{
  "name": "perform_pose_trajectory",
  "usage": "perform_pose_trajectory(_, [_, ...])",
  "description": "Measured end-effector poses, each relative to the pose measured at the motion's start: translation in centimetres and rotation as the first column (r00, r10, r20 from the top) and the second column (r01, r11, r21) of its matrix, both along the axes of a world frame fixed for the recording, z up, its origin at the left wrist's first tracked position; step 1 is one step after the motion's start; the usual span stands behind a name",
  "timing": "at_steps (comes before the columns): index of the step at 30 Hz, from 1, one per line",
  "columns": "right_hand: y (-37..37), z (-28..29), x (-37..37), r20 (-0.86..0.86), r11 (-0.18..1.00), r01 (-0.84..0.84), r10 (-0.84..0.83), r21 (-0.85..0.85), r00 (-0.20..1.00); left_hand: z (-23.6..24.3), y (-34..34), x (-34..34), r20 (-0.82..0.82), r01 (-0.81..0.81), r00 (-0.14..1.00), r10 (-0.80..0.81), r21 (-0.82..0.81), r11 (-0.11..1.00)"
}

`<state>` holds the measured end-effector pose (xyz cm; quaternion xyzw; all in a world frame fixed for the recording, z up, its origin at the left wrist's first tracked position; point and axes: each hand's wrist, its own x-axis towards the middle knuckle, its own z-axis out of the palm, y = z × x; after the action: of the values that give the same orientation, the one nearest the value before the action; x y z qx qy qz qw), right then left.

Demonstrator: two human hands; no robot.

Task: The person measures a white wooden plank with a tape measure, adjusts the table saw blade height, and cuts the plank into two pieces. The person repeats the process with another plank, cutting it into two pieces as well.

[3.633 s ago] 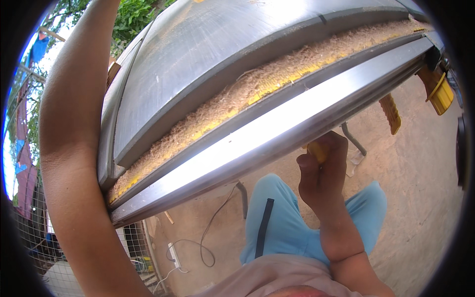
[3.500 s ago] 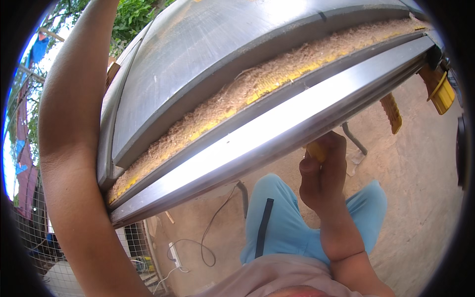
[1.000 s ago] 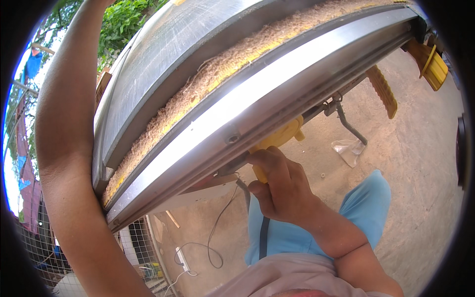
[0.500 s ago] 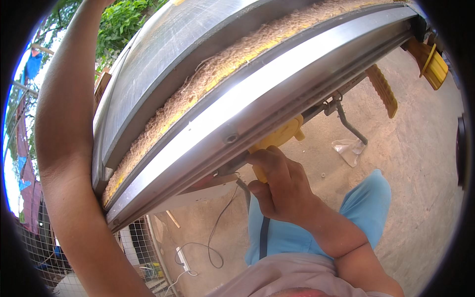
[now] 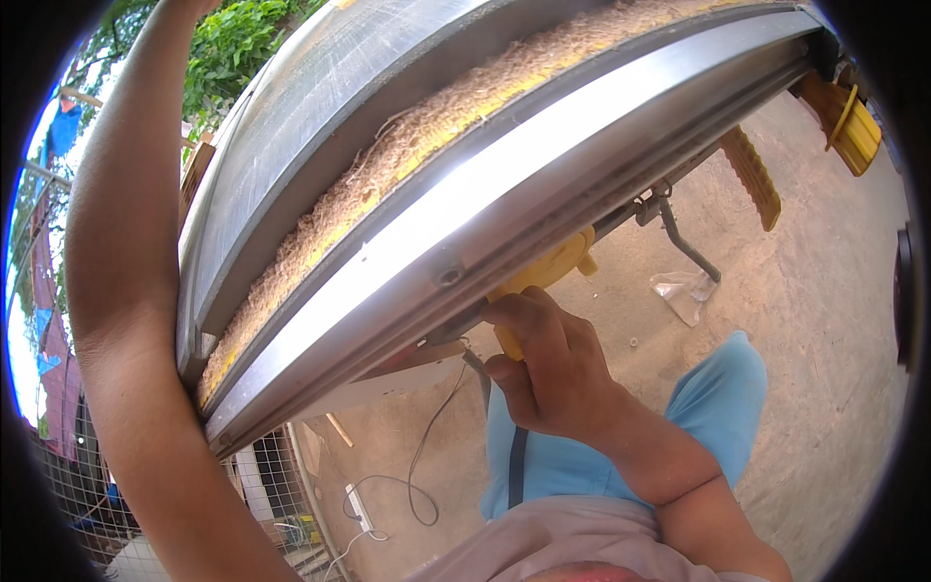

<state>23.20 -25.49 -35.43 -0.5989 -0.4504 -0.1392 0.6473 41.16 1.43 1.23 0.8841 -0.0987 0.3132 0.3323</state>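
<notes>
My right hand [image 5: 561, 373] reaches under the machine's front edge. Its fingers are closed around part of a yellow handwheel [image 5: 558, 264], and most of the grip is hidden behind my fingers. Above it runs a shiny metal rail [image 5: 388, 254] along the front of a grey metal tabletop [image 5: 320, 107], much like a table saw. Sawdust [image 5: 373, 175] fills the groove between rail and tabletop, over a yellow strip. On the left, my left forearm stretches up past the tabletop's corner; the hand itself lies beyond the upper edge of the picture.
Yellow notched push stick [image 5: 752, 179] and another yellow piece [image 5: 853, 126] hang at the right end. A clear plastic scrap [image 5: 687, 294] lies by a metal leg. A white power strip [image 5: 359, 506] with a dark cable lies on the concrete floor, near a wire mesh [image 5: 267, 475].
The machine's edge sits very slightly lower and further left in the picture. My right hand keeps its hold on the handwheel.
</notes>
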Motion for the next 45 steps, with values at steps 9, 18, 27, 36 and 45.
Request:
perform_pose_trajectory(9, [0.1, 0.1, 0.1, 0.025, 1.0, 0.027, -0.027, 0.004, 0.999, 0.2, -0.1, 0.3, 0.015, -0.07, 0.997, 0.07, 0.008, 0.997])
perform_pose_trajectory(18, [0.7, -0.5, 0.2, 0.1, 0.997, 0.083, -0.083, 0.007, 0.991, 0.0, -0.3, 0.1, 0.007, -0.066, 0.998, 0.066, 0.005, 0.998])
perform_pose_trajectory(27, [0.8, -0.7, 0.1, 0.127, 0.994, 0.106, -0.106, 0.009, 0.986, 0.2, 0.0, 0.3, 0.011, -0.052, 0.999, 0.052, -0.008, 0.999])
perform_pose_trajectory(36, [0.3, -0.6, 0.0, 0.112, 0.993, 0.103, -0.096, -0.059, 0.989, -0.3, -0.7, -0.6, 0.003, -0.053, 0.999, 0.053, 0.012, 0.999])
perform_pose_trajectory(45, [0.2, -0.7, -0.1, 0.104, 0.992, 0.108, -0.101, -0.064, 0.99, 0.2, -0.7, -0.1, 0.005, -0.082, 0.997, 0.082, 0.009, 0.997])
